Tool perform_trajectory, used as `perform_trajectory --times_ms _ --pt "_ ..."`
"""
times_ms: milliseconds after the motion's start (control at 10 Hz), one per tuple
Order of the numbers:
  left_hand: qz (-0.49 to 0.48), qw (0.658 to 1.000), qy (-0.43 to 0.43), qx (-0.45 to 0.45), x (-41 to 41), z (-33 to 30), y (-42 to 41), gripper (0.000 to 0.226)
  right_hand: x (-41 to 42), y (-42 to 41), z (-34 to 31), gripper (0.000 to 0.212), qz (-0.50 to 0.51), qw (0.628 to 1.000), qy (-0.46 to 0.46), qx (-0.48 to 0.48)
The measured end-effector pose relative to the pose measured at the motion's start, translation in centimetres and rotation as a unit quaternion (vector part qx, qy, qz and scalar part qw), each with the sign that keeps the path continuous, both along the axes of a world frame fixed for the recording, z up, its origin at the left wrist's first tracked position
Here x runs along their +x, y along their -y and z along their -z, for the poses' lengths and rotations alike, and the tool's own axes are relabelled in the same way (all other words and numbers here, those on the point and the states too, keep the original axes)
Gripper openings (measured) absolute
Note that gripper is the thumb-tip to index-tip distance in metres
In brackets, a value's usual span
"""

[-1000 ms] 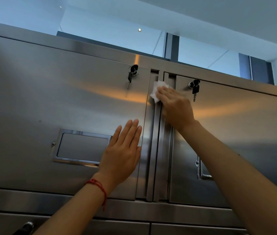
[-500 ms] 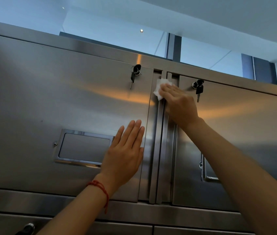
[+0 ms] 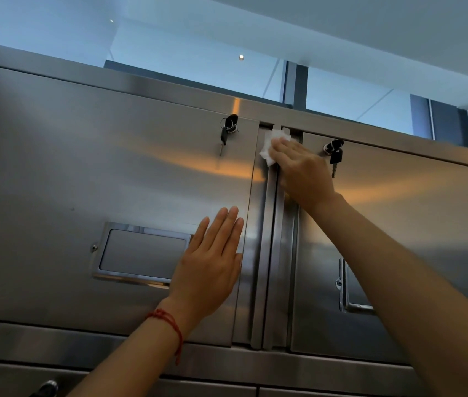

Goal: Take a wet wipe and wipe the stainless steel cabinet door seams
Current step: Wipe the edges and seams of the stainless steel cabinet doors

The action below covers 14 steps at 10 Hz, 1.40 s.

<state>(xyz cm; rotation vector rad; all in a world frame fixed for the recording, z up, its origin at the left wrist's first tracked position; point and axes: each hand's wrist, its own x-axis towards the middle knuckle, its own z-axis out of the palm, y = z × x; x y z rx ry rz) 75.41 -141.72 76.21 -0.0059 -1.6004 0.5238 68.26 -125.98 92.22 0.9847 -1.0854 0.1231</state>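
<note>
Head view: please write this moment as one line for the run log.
right hand presses wet wipe on seam top | left hand flat on left door | step: wiping

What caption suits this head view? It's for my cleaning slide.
Right hand presses a wet wipe at the seam's top; left hand lies flat on the left door.

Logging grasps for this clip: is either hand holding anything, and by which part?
The right hand presses the wet wipe flat against the seam under straight fingers, covering its right part. The left hand lies flat on the left door, holding nothing.
</note>
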Motion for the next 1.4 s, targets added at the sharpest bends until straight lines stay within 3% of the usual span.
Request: perform_trajectory --times_ms 400,1400 --pt "0.003 1.0 0.0 0.002 -0.1 0.1 0.0 0.054 -1.4 -0.5 3.4 0.031 -0.015 0.998 -0.047 0.036" --pt "0.002 1.0 0.011 -0.001 0.3 0.0 -0.2 0.054 -1.3 -1.8 14.8 0.04 0.0 0.995 -0.017 0.096"
